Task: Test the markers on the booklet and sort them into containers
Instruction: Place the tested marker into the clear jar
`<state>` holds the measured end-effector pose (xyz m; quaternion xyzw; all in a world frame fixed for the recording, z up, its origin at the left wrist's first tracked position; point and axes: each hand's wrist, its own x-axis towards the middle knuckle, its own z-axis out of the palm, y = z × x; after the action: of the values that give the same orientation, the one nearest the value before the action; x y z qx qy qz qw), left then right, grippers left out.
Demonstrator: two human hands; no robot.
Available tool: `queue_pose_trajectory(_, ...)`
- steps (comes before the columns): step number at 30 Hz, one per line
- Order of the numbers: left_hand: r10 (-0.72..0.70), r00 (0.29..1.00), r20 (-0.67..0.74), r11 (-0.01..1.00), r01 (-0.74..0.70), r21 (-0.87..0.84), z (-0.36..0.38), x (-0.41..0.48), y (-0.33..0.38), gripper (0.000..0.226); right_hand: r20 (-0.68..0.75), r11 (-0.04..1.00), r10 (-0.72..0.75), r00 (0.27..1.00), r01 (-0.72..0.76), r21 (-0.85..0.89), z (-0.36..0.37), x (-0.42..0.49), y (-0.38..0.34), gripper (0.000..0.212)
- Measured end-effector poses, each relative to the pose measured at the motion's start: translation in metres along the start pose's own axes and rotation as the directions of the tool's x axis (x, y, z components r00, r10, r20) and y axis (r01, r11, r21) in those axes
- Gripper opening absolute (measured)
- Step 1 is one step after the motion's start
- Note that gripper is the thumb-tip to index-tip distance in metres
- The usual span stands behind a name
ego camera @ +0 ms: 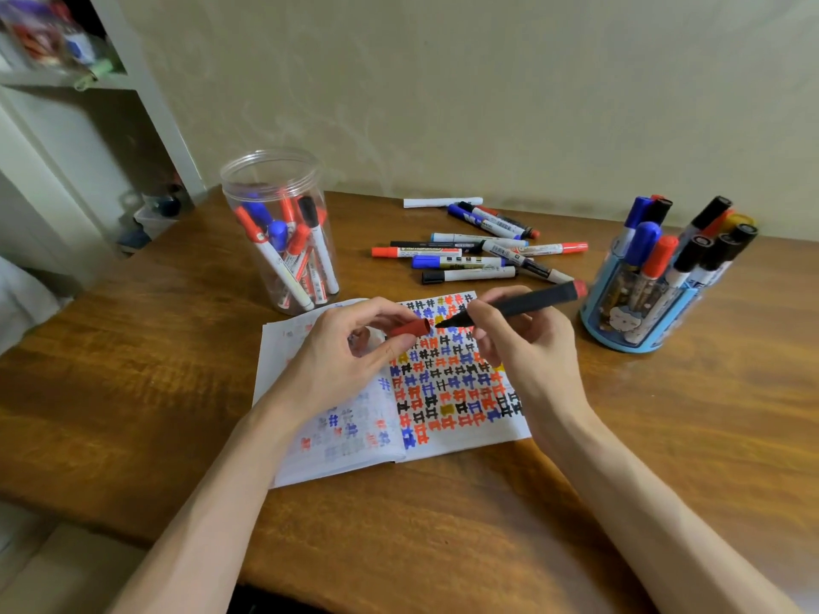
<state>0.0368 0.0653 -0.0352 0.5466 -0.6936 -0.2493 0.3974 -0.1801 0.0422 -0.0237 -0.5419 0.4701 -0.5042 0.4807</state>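
We see bare table (133,392) on the left and right of the booklet (465,438). Behind it, loose markers (469,261) block the way, between the jar (283,259) and the holder (638,321).

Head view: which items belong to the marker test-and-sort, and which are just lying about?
In the job: black marker in right hand; red cap in left hand; booklet; loose markers; clear jar; blue holder.
Lying about: white strip behind the loose markers; shelf clutter at upper left.
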Motion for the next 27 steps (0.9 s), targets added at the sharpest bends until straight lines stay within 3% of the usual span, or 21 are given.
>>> queue_pose_trajectory(11, 0.014, 1.0, -0.004, 1.0, -0.014, -0.004, 0.002, -0.002, 0.003, 0.024, 0.117, 1.0, -0.023, 0.993, 0.023, 0.008, 0.004, -0.005, 0.0, 0.014)
queue_pose_trajectory(18, -0.029, 0.999, -0.019, 0.991, 0.026, -0.128, 0.001, -0.002, 0.003, 0.025, 0.176, 0.996, -0.063, 0.982, 0.074, -0.053, 0.001, -0.006, 0.002, 0.027)
queue_pose_trajectory(27, -0.01, 0.999, -0.03, 0.978, 0.003, -0.208, 0.007, -0.003, 0.012, 0.023, 0.148, 0.991, -0.136, 0.98, 0.137, 0.001, 0.001, -0.009, 0.007, 0.024)
